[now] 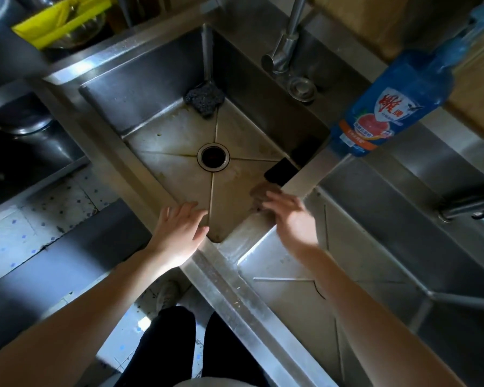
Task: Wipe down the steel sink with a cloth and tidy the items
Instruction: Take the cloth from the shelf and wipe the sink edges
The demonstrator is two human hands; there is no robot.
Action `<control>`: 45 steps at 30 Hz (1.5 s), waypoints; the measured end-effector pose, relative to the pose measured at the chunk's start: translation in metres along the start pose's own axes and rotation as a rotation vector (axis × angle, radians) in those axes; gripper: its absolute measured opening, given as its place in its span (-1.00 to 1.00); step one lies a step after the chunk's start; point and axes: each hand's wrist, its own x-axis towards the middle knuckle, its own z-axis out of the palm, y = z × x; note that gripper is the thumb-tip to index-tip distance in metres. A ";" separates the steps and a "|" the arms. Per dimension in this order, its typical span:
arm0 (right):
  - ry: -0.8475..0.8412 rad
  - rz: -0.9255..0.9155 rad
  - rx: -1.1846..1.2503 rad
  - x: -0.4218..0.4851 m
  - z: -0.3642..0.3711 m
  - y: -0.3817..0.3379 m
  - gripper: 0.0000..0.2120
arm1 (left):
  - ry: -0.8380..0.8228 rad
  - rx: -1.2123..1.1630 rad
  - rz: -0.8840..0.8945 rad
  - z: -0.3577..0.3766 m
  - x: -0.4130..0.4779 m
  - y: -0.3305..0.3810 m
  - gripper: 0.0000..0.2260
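The stained steel sink (176,135) has a round drain (213,157) at its middle. A dark scouring pad (204,99) lies in its far corner. A black flat object (280,171) leans in the right corner. My left hand (179,230) rests open on the near rim, fingers spread. My right hand (288,213) is blurred, open, above the near right corner, close to a brownish lump (263,189) on the sink floor; I cannot tell whether it touches it.
A blue dish soap bottle (389,107) stands on the divider to the right. The tap (285,48) rises behind the sink. A second basin (375,247) lies to the right, a yellow item (62,23) over a bowl at the far left.
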 end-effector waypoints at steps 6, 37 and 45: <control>0.073 0.223 0.036 0.019 -0.004 0.001 -0.67 | -0.011 -0.028 0.087 -0.011 -0.005 -0.018 -0.70; -0.162 0.407 -0.073 -0.050 0.025 -0.114 -0.70 | -0.085 -0.013 0.338 -0.055 0.063 -0.136 -0.69; -0.353 0.576 -0.076 -0.019 0.015 -0.141 -0.57 | -0.109 0.023 0.358 -0.070 0.080 -0.157 -0.70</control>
